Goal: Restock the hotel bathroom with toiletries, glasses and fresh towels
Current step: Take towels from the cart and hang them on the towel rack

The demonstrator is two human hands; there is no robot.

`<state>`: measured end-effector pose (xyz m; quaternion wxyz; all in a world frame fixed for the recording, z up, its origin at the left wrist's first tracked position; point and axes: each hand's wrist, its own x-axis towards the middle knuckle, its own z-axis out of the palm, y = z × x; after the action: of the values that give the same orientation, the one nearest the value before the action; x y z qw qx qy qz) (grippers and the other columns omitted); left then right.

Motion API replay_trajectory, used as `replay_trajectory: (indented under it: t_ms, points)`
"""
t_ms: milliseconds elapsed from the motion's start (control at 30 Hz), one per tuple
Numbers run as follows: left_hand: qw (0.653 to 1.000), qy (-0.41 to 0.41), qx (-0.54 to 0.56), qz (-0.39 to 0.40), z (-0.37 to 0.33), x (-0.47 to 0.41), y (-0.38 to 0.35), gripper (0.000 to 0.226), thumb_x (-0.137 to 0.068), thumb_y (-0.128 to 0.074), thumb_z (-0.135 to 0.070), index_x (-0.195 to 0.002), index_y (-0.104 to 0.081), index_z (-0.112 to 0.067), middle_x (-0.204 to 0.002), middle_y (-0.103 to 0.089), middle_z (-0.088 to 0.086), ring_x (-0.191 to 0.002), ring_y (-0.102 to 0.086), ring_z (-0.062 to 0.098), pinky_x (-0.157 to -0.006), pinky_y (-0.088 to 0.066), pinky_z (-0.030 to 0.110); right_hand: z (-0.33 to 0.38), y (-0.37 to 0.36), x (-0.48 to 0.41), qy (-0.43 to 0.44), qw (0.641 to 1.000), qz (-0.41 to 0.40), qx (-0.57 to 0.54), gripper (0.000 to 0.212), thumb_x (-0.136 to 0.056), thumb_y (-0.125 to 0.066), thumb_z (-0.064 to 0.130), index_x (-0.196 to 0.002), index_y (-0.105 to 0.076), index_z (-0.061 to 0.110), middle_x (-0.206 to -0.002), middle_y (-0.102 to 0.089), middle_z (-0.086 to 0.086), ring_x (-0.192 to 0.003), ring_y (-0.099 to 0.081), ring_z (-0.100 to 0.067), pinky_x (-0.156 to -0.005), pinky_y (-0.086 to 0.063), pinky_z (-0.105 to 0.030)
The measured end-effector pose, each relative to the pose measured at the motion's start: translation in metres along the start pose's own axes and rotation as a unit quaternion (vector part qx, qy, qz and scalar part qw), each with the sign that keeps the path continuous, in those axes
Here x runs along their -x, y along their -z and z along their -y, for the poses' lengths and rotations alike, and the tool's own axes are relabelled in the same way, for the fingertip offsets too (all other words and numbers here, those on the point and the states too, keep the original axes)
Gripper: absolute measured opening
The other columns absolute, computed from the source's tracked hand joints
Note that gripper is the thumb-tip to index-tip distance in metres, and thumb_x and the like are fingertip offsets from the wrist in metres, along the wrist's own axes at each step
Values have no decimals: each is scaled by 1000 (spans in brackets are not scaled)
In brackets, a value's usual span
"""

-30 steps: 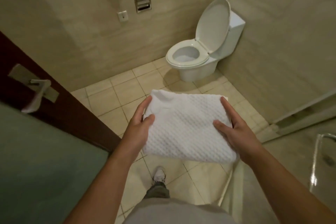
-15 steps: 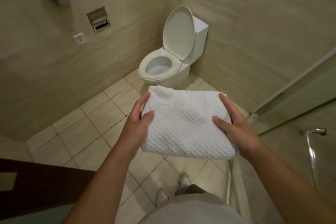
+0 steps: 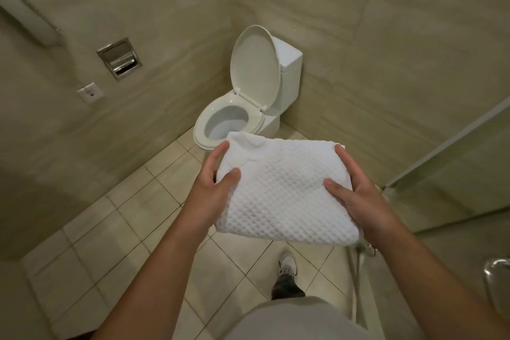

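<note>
Holding: folded white waffle-weave towel (image 3: pixel 284 193), centre of the frame, flat between both hands, above the floor tiles (image 3: pixel 110 243).
Left hand (image 3: pixel 212 188): clasps the towel's left edge; thumb pressed on the top face, index finger stretched along the edge, remaining fingers hidden beneath.
Right hand (image 3: pixel 358 196): clasps the right edge likewise; thumb on top, index finger along the side, other fingers hidden under the fold.
Toilet (image 3: pixel 201 124): white, upper centre, in the corner of the beige walls; lid (image 3: pixel 256 63) upright against the cistern (image 3: pixel 291 63); the towel's far edge covers the front of the seat in the view.
Toilet-roll holder (image 3: pixel 120 58): chrome, recessed in the wall, upper left.
Wall plate (image 3: pixel 90 92): small, white, just below the holder.
Wall handset (image 3: pixel 27 16): white, coiled cord, far upper left.
Glass panel (image 3: pixel 455 174): right side, pale frame.
Chrome handle (image 3: pixel 496 270): lower right edge.
Shoe (image 3: pixel 288 262): white, on the tiles below the towel.
</note>
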<state>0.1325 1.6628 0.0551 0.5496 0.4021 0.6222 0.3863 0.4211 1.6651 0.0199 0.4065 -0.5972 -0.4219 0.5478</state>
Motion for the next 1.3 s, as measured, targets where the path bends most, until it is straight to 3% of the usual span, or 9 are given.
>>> replay_trajectory:
  t_ms: [100, 400, 500, 600, 733, 867, 1033, 1200, 1300]
  points:
    - [1000, -7, -10, 0, -23, -35, -27, 50, -104, -59, -33, -139, -44, -65, -136, -60, -21, -120, -64, 9, -97, -58, 43, 17, 25, -37, 3, 1000, -2, -14, 68, -98, -70, 19, -145, -45, 61, -149, -47, 28, -132, -54, -4, -105, -51, -38]
    - [999, -27, -22, 9, -68, -116, -93, 51, -102, -61, -32, -136, -46, -68, -128, -62, -25, -115, -66, 10, -95, -59, 44, 51, 84, -108, 34, 998, -32, -33, 68, -98, -71, 16, -142, -48, 64, -152, -49, 24, -134, -55, -5, -107, -52, -38]
    - [999, -22, -28, 22, -78, -140, -105, 51, -99, -64, -39, -136, -44, -69, -130, -65, -16, -114, -69, 17, -95, -59, 52, 56, 95, -122, 38, 998, -46, -33, 69, -98, -71, 16, -142, -47, 64, -152, -49, 25, -135, -54, -4, -112, -49, -44]
    - [999, -17, -29, 42, -85, -165, -115, 49, -96, -67, -46, -135, -45, -66, -129, -67, -10, -112, -70, 20, -93, -60, 53, 61, 103, -135, 43, 997, -66, -23, 72, -98, -71, 17, -145, -43, 64, -153, -47, 29, -136, -52, 1, -114, -47, -41]
    - [997, -9, -33, 76, -95, -206, -126, 48, -92, -70, -53, -135, -48, -60, -127, -69, -9, -112, -71, 20, -90, -62, 51, 66, 111, -153, 45, 995, -87, -15, 81, -97, -72, 19, -153, -31, 62, -149, -48, 34, -132, -53, 8, -111, -48, -35]
    - [993, 21, -22, 118, -108, -259, -135, 48, -94, -70, -51, -139, -53, -47, -123, -73, -8, -108, -74, 20, -89, -63, 49, 73, 114, -181, 49, 993, -107, -16, 91, -98, -71, 14, -154, -21, 65, -155, -41, 34, -140, -47, 5, -116, -43, -40]
    - [983, 14, -22, 180, -131, -326, -144, 25, -99, -68, -39, -121, -62, -49, -115, -77, -8, -106, -75, 21, -94, -60, 54, 86, 110, -225, 44, 989, -137, -31, 100, -96, -70, 5, -159, -12, 56, -154, -43, 33, -137, -50, 4, -109, -49, -30]
    - [961, -32, -25, 273, -165, -388, -147, 25, -105, -62, -23, -127, -67, -34, -124, -75, 2, -117, -71, 26, -107, -50, 60, 98, 104, -271, 20, 980, -194, -34, 103, -93, -74, 4, -157, -16, 60, -159, -39, 29, -142, -46, 0, -117, -43, -46]
    - [944, -90, -52, 314, -183, -419, -144, 33, -101, -66, -29, -133, -65, -36, -132, -72, -1, -125, -66, 22, -110, -48, 59, 105, 97, -293, 7, 973, -227, -43, 108, -90, -76, 0, -159, -14, 57, -153, -47, 28, -137, -51, 2, -114, -46, -44]
